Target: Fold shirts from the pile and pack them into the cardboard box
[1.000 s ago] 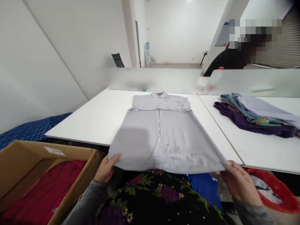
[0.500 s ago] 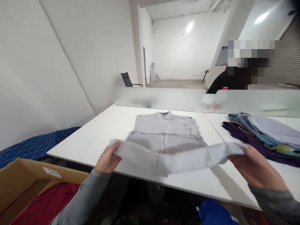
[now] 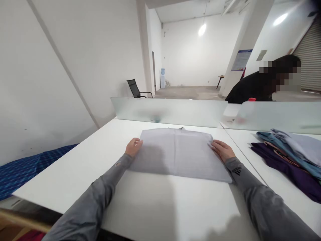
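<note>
A light grey shirt [image 3: 175,154] lies folded into a wide rectangle on the white table, its lower part turned up over the front. Only a sliver of its collar shows at the far edge; the buttons are covered. At the shirt's left edge, my left hand [image 3: 133,147] is closed, thumb and fingers pinching the cloth near the far corner. Opposite it, my right hand [image 3: 222,149] grips the right edge, fingertips on the cloth. Both forearms, in grey sleeves, reach across the table.
A pile of folded clothes [image 3: 288,154] sits on the right part of the white table [image 3: 140,207]. Frosted partitions [image 3: 170,112] line the far side. Beyond them a person in black [image 3: 253,87] bends over. Blue patterned cloth [image 3: 37,167] lies at left.
Both hands have carried the shirt's lower part forward and laid it over the buttoned front, up to the collar. The view has shifted, and the person opposite leans further right.
</note>
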A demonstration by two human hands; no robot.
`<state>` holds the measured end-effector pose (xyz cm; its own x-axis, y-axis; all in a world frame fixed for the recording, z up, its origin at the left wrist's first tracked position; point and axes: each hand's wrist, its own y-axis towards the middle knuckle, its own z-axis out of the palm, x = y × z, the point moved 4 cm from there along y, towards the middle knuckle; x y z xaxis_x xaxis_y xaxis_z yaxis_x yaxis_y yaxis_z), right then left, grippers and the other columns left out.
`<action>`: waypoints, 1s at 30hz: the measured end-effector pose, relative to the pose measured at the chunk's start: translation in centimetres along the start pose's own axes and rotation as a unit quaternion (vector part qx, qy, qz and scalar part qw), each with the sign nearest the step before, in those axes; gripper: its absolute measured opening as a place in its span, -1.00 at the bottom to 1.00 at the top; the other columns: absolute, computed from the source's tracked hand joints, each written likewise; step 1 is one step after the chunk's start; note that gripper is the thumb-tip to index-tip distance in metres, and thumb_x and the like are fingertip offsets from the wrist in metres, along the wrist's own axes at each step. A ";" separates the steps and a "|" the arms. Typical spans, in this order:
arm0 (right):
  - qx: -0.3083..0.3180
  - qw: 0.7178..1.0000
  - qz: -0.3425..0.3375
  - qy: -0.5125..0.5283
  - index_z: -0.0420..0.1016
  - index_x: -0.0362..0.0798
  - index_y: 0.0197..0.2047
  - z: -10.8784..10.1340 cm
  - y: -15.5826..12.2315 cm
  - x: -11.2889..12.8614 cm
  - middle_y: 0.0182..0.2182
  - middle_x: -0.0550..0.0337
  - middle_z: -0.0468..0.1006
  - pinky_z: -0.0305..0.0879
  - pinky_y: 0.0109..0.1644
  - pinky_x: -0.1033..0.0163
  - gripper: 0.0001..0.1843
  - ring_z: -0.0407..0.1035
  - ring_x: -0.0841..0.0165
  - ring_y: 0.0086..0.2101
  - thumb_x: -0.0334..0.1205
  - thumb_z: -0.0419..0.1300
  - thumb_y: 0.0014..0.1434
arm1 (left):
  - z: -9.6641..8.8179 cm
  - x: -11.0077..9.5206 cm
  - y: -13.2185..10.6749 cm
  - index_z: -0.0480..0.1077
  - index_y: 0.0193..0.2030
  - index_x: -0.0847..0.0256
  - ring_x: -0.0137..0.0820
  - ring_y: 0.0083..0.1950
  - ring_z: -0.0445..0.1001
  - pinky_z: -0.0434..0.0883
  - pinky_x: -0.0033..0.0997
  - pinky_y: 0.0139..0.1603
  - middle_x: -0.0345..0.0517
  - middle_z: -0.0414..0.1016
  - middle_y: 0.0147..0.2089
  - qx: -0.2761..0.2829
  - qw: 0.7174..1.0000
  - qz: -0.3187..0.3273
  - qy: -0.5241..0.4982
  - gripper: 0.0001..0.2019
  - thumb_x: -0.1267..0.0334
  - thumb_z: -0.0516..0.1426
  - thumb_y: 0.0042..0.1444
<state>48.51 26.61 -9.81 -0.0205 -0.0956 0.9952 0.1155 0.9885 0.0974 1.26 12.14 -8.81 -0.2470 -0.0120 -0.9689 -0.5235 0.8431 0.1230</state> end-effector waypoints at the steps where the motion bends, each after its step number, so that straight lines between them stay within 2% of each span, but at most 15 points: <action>1: 0.031 0.998 -0.031 -0.044 0.48 -0.05 -0.19 -0.6 -1.2 0.0 -0.16 0.09 0.56 0.43 0.06 0.09 -0.57 0.46 0.20 -0.10 -0.03 0.37 -0.13 | -0.9 0.4 -1.5 0.43 -0.18 0.24 -0.14 0.16 0.37 0.25 -0.03 0.27 0.04 0.47 0.04 0.028 0.999 0.034 0.031 -0.68 0.16 0.28 -0.08; 2: 0.083 0.988 -0.077 -0.108 0.50 -0.04 -0.10 -1.2 -2.6 0.2 -0.07 0.07 0.55 0.38 0.13 0.05 -0.54 0.43 0.16 -0.03 -0.02 0.34 -0.07 | -1.5 0.7 -3.2 0.44 -0.13 0.22 -0.14 0.20 0.33 0.19 -0.07 0.31 0.01 0.44 0.11 0.074 0.992 0.077 0.068 -0.65 0.21 0.28 -0.10; 3: 0.155 0.961 -0.133 -0.187 0.49 -0.03 0.01 -1.4 -4.4 0.4 0.02 0.05 0.51 0.31 0.20 0.01 -0.49 0.37 0.12 0.05 -0.02 0.31 -0.01 | -1.6 0.8 -5.1 0.43 -0.03 0.20 -0.13 0.26 0.28 0.14 -0.07 0.35 0.01 0.38 0.20 0.161 0.963 0.156 0.150 -0.60 0.25 0.26 -0.08; 5: 0.285 0.858 -0.244 -0.352 0.38 0.03 0.20 -1.5 -8.1 0.4 0.19 0.07 0.38 0.16 0.28 -0.08 -0.39 0.23 0.08 0.18 -0.11 0.26 0.06 | -1.5 1.3 -8.6 0.33 0.18 0.18 -0.11 0.36 0.13 0.08 -0.04 0.38 0.00 0.24 0.33 0.264 0.870 0.281 0.307 -0.47 0.36 0.16 -0.01; 6: 0.313 0.804 -0.281 -0.420 0.33 0.06 0.25 -1.4 -9.5 0.2 0.24 0.08 0.31 0.11 0.30 -0.14 -0.36 0.18 0.05 0.22 -0.19 0.23 0.06 | -1.2 1.5 -9.7 0.27 0.25 0.18 -0.10 0.39 0.07 0.08 -0.01 0.38 0.00 0.19 0.37 0.285 0.821 0.320 0.377 -0.42 0.43 0.10 0.02; 9: 0.287 0.694 -0.332 -0.571 0.31 0.00 0.28 -0.3 -11.1 -0.3 0.27 -0.01 0.27 0.09 0.27 -0.26 -0.29 0.15 0.01 0.23 -0.43 0.11 0.02 | 0.7 1.1 -9.7 0.19 0.31 0.23 -0.11 0.39 0.09 0.14 0.00 0.34 0.06 0.18 0.37 0.260 0.748 0.339 0.508 -0.37 0.59 -0.05 0.05; 11: 0.264 0.659 -0.342 -0.615 0.35 -0.11 0.25 0.6 -10.9 -0.3 0.23 -0.11 0.31 0.17 0.25 -0.17 -0.30 0.21 0.05 0.21 -0.52 0.04 -0.01 | 2.2 0.5 -8.5 0.22 0.28 0.28 -0.16 0.35 0.18 0.21 -0.07 0.30 0.12 0.22 0.34 0.252 0.727 0.327 0.549 -0.41 0.62 -0.11 0.10; 13: 0.265 0.646 -0.348 -0.626 0.39 -0.18 0.20 1.0 -11.3 -0.3 0.18 -0.15 0.37 0.27 0.21 -0.04 -0.35 0.26 0.10 0.18 -0.56 0.00 0.02 | 3.1 0.0 -7.9 0.26 0.24 0.30 -0.20 0.31 0.26 0.28 -0.14 0.26 0.17 0.27 0.30 0.252 0.717 0.330 0.560 -0.45 0.62 -0.15 0.14; 15: 0.274 0.648 -0.348 -0.619 0.42 -0.17 0.19 0.3 -13.2 -0.2 0.15 -0.12 0.42 0.32 0.18 0.04 -0.38 0.31 0.15 0.15 -0.56 -0.04 0.06 | 2.6 0.0 -9.0 0.28 0.23 0.30 -0.22 0.29 0.29 0.33 -0.16 0.22 0.19 0.30 0.27 0.260 0.709 0.353 0.553 -0.47 0.62 -0.16 0.15; 18: 0.298 0.684 -0.328 -0.580 0.38 -0.08 0.23 -2.5 -18.7 0.2 0.19 -0.01 0.38 0.33 0.19 0.09 -0.37 0.29 0.21 0.16 -0.53 -0.07 0.11 | -0.3 0.9 -13.2 0.24 0.26 0.29 -0.21 0.31 0.26 0.34 -0.16 0.21 0.17 0.28 0.29 0.290 0.692 0.386 0.536 -0.43 0.63 -0.18 0.14; 22: 0.372 0.785 -0.217 -0.446 0.28 0.09 0.30 -6.8 -24.7 1.9 0.27 0.17 0.28 0.19 0.30 0.06 -0.39 0.19 0.21 0.23 -0.35 0.05 0.18 | -5.2 1.3 -18.7 0.15 0.34 0.22 -0.19 0.38 0.15 0.28 -0.15 0.27 0.07 0.14 0.39 0.326 0.696 0.351 0.535 -0.35 0.64 -0.15 0.10; 24: 0.324 0.866 -0.104 -0.367 0.31 0.08 0.27 -8.8 -24.4 2.8 0.24 0.14 0.33 0.24 0.26 0.05 -0.39 0.24 0.14 0.20 -0.15 0.20 0.14 | -6.1 0.3 -20.2 0.10 0.36 0.16 -0.10 0.39 0.12 0.28 -0.07 0.26 0.05 0.08 0.41 0.355 0.704 0.326 0.521 -0.40 0.48 -0.02 0.16; 26: 0.162 0.938 0.018 -0.305 0.42 -0.03 0.16 -10.6 -22.5 3.2 0.14 0.00 0.44 0.40 0.12 0.06 -0.36 0.36 0.06 0.10 0.03 0.28 0.03 | -5.0 -1.6 -21.0 0.08 0.37 0.09 -0.04 0.39 0.10 0.29 -0.03 0.24 0.03 0.05 0.43 0.374 0.718 0.324 0.489 -0.39 0.24 0.10 0.19; 28: 0.023 0.964 0.118 -0.238 0.48 -0.12 0.03 -11.0 -20.7 2.7 0.03 -0.09 0.53 0.51 -0.08 0.11 -0.36 0.45 0.04 -0.02 0.08 0.34 -0.05 | -2.1 -3.6 -21.1 0.10 0.36 0.05 -0.09 0.40 0.07 0.28 -0.06 0.26 -0.01 0.04 0.43 0.355 0.743 0.346 0.450 -0.47 0.11 0.05 0.26; 30: 0.018 0.968 0.198 -0.155 0.48 -0.13 -0.02 -9.3 -19.6 1.7 -0.06 -0.10 0.58 0.54 -0.20 0.15 -0.37 0.51 0.08 -0.12 0.04 0.40 -0.12 | 1.7 -5.0 -20.4 0.22 0.28 0.16 -0.10 0.41 0.05 0.19 0.00 0.31 0.07 0.09 0.40 0.283 0.772 0.372 0.431 -0.58 0.14 -0.06 0.33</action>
<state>55.44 5.98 -9.95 -0.2801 0.3249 0.9033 0.1402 0.9447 -0.2964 14.60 -4.07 -6.83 -0.8861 0.4411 -0.1423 0.4047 0.8860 0.2264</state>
